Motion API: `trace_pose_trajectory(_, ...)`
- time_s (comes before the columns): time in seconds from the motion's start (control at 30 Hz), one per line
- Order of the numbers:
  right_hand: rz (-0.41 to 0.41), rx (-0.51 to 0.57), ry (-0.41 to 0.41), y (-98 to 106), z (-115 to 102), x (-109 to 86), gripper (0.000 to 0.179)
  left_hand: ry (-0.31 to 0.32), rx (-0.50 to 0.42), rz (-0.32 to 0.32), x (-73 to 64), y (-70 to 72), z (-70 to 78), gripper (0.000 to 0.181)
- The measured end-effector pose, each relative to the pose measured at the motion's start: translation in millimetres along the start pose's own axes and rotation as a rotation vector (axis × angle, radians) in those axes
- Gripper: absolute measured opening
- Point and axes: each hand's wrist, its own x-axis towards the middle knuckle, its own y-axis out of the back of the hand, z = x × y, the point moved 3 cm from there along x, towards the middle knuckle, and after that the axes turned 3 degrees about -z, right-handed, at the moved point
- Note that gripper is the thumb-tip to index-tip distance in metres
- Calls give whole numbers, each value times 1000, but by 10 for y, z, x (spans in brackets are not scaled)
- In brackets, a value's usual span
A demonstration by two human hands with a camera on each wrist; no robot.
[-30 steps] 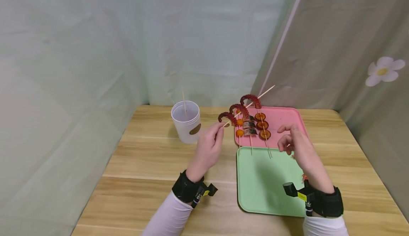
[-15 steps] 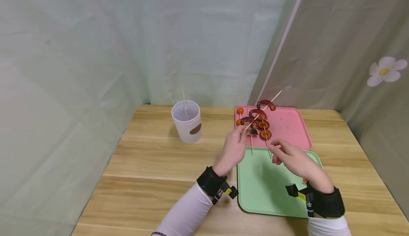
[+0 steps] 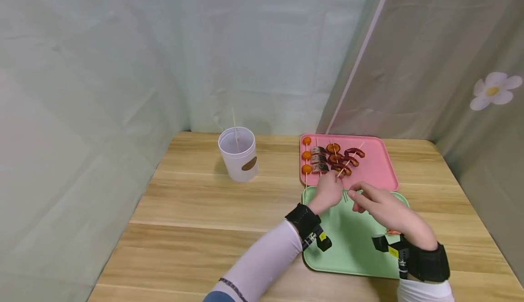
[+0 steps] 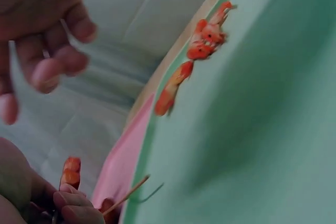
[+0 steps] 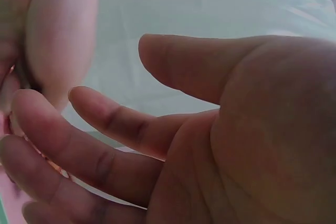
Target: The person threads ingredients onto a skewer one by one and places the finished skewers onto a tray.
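Observation:
My left hand (image 3: 327, 193) pinches the lower end of a skewer of dark red, curved tentacle pieces (image 3: 354, 152), low over the pink tray (image 3: 378, 172). That skewer slants across a skewer of brown round slices (image 3: 333, 148), so whether it touches the tray is unclear. Left of these lie a skewer of silvery fish-like pieces (image 3: 318, 158) and one of orange balls (image 3: 306, 155). My right hand (image 3: 378, 205) hovers above the green tray (image 3: 348, 256), fingers loosely bent with nothing in them; in the right wrist view its palm (image 5: 273, 129) is bare.
Several orange-and-white shrimp-like pieces (image 4: 202, 43) lie along the green tray's edge, mostly hidden by my right arm in the head view. A white cup (image 3: 241, 168) with a thin stick (image 3: 235, 129) stands on the wooden table (image 3: 196, 211). Pale curtains (image 3: 262, 56) hang behind.
My left hand has carried the tentacle skewer right and down, from raised beside the pink tray to low over it. My right hand has moved a little left and down.

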Motion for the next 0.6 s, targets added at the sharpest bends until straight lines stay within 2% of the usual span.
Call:
trace_pose_trajectory(0.2,12,-6,-3,48,12,-60,31,126,-130,14,-32,-215,119,26)
trace_pose_trajectory(0.33,19,19,-3,100,22,-119,33,156,-199,22,-53,-301,169,27)
trace_pose_trajectory(0.47,19,30,8,132,17,-164,33,149,-231,21,-53,-396,160,29)
trace_pose_trajectory(0.6,19,26,23,142,3,-180,31,89,-154,63,-35,-469,154,18)
